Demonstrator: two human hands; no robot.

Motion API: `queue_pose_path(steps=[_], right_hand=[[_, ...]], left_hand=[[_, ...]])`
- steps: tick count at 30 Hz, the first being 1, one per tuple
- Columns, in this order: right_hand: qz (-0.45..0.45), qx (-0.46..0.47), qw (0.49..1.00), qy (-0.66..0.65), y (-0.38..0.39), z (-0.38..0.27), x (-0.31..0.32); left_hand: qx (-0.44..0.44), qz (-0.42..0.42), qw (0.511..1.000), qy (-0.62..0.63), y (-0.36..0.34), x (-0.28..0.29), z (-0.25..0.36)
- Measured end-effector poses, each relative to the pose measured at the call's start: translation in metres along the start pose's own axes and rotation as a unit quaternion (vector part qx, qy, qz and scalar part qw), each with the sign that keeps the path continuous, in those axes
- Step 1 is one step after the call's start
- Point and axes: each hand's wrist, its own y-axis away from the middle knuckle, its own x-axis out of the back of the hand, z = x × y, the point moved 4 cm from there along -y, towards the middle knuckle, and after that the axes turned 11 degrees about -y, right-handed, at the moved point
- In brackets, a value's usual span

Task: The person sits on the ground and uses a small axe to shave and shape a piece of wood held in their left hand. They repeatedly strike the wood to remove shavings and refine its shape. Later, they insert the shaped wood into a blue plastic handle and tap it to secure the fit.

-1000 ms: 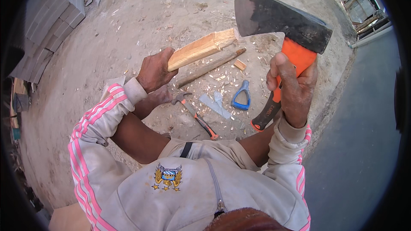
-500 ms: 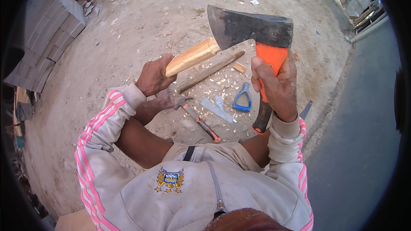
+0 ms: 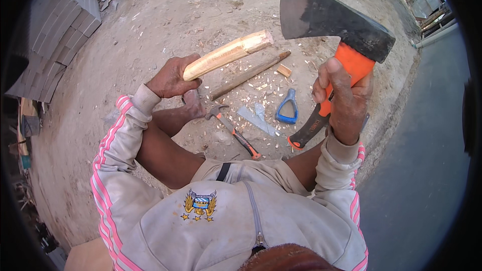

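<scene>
My left hand grips the near end of a pale, freshly cut piece of wood, which slants up to the right and has a notched, narrower far end. In my right hand is an axe, held by its orange and black handle close under the dark head. The blade's edge faces left, apart from the wood. On the ground below lie a long rough stick, a short wood block, a blue D-shaped handle and a claw hammer with an orange and black grip.
Wood chips litter the dirt ground around a flat, greyish translucent piece. Grey blocks are stacked at the far left. A smooth grey surface runs along the right. My bent legs frame the tools.
The axe has moved up and right, away from the wood, and its head has tilted. My left hand and the piece of wood have shifted slightly left.
</scene>
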Motion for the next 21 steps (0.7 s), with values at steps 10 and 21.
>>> queue_pose_path(steps=[10,21], right_hand=[[0.016,0.027,0.998,-0.049,-0.003,-0.010,0.005],[-0.004,-0.023,1.000,-0.010,-0.010,0.004,0.005]], left_hand=[[0.001,0.008,1.000,-0.009,-0.001,-0.001,-0.001],[0.014,0.003,1.000,-0.002,0.000,0.001,0.001]])
